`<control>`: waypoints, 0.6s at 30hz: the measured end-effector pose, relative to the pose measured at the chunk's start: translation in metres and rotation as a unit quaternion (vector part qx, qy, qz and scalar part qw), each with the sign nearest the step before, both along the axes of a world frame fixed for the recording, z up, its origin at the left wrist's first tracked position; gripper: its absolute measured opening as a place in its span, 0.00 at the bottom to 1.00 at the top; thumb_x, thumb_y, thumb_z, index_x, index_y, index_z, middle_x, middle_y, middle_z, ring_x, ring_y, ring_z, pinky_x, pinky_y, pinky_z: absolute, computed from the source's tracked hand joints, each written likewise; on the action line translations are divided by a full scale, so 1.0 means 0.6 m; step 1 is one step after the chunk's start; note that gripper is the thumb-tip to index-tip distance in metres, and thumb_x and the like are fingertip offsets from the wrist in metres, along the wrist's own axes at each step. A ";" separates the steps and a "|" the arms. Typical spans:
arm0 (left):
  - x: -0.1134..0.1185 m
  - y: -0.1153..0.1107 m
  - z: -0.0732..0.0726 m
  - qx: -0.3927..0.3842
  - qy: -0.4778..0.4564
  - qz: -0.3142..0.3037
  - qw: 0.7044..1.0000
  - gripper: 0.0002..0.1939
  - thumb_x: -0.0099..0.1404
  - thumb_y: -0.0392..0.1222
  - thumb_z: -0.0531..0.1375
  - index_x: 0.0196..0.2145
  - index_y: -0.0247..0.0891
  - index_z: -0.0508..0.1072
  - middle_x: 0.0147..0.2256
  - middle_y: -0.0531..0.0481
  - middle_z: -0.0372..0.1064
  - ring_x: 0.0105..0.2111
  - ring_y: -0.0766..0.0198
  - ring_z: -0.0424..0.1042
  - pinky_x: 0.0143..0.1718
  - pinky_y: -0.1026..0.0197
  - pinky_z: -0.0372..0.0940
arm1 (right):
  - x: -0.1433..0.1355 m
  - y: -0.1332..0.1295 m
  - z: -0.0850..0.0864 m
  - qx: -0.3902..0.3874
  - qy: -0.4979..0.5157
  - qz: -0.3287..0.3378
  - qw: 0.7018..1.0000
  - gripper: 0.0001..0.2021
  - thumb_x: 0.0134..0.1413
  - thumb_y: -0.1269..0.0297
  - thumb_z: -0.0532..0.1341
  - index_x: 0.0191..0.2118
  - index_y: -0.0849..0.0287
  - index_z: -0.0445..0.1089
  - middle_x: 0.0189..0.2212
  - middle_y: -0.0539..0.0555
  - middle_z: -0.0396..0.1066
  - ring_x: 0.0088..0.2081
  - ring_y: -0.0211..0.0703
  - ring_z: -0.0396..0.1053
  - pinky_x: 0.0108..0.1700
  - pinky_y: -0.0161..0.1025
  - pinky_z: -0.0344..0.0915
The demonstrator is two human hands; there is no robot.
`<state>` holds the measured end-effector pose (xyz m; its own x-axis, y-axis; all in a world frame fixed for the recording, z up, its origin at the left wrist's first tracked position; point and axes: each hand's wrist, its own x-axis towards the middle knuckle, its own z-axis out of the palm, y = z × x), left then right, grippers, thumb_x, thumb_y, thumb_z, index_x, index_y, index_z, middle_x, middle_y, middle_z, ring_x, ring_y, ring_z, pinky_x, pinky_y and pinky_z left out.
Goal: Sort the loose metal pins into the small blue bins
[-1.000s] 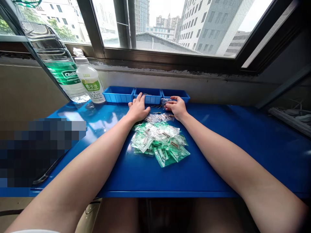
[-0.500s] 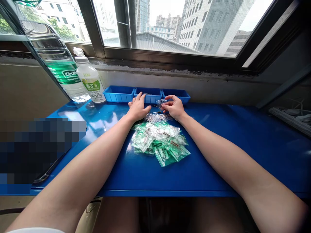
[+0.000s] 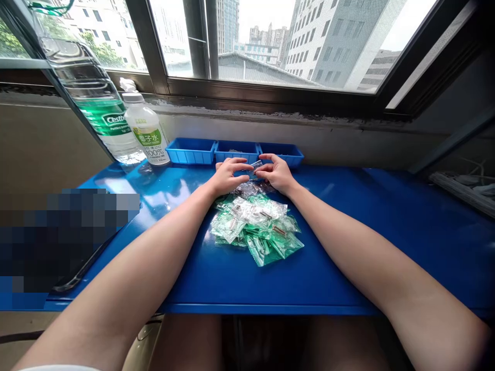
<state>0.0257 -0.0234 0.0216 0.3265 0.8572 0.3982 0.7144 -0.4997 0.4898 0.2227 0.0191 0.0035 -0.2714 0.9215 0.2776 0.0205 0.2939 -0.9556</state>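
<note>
My right hand (image 3: 277, 174) pinches a small clear plastic bag (image 3: 256, 165) with printed marks between thumb and fingers. Facing it from the left is my left hand (image 3: 231, 175), its thumb and fingers apart, fingertips close to the bag's left edge. Whether they touch it I cannot tell. Just below the hands lie crumpled clear bags (image 3: 253, 189). Nearer to me spreads a pile of green and clear packets (image 3: 257, 224), several with small brownish metal-looking pieces inside.
Behind my hands stand three joined blue bins (image 3: 191, 151), the middle one with small items in it. A coconut water bottle (image 3: 149, 134) and a large water bottle (image 3: 102, 111) stand at the back left. White cables (image 3: 472, 178) lie at the far right.
My left hand has come away from the middle bin, moving right and towards me to the small bag. My right hand stays nearly in place with the bag.
</note>
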 end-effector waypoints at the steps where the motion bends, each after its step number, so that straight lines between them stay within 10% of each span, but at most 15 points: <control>1: 0.000 0.001 -0.001 -0.002 0.000 -0.002 1.000 0.19 0.61 0.48 0.59 0.49 0.46 0.79 0.57 0.49 0.70 0.60 0.49 0.63 0.64 0.46 0.51 | 0.000 -0.001 0.001 0.001 -0.001 0.003 1.000 0.30 0.34 0.63 0.72 0.47 0.58 0.63 0.26 0.50 0.76 0.30 0.43 0.74 0.32 0.38 0.70; 8: 0.004 0.006 -0.009 0.027 -0.016 0.005 0.999 0.19 0.59 0.41 0.58 0.47 0.42 0.80 0.50 0.47 0.76 0.53 0.52 0.71 0.61 0.51 0.56 | 0.001 0.001 -0.001 -0.007 0.005 -0.010 1.000 0.31 0.34 0.60 0.72 0.48 0.57 0.63 0.32 0.51 0.76 0.29 0.40 0.72 0.23 0.32 0.63; 18: 0.000 0.012 -0.003 0.099 0.059 0.239 0.964 0.38 0.65 0.44 0.53 0.71 0.42 0.49 0.70 0.47 0.48 0.68 0.47 0.47 0.64 0.43 0.49 | -0.002 0.009 -0.004 -0.032 0.010 -0.051 0.998 0.25 0.43 0.56 0.68 0.47 0.57 0.62 0.29 0.49 0.71 0.23 0.34 0.66 0.17 0.29 0.57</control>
<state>0.0257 -0.0163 0.0199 -0.0344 0.8321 0.5535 0.9314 -0.1741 0.3196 0.2212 0.0243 0.0009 -0.1711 0.9599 0.2222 0.0287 0.2303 -0.9727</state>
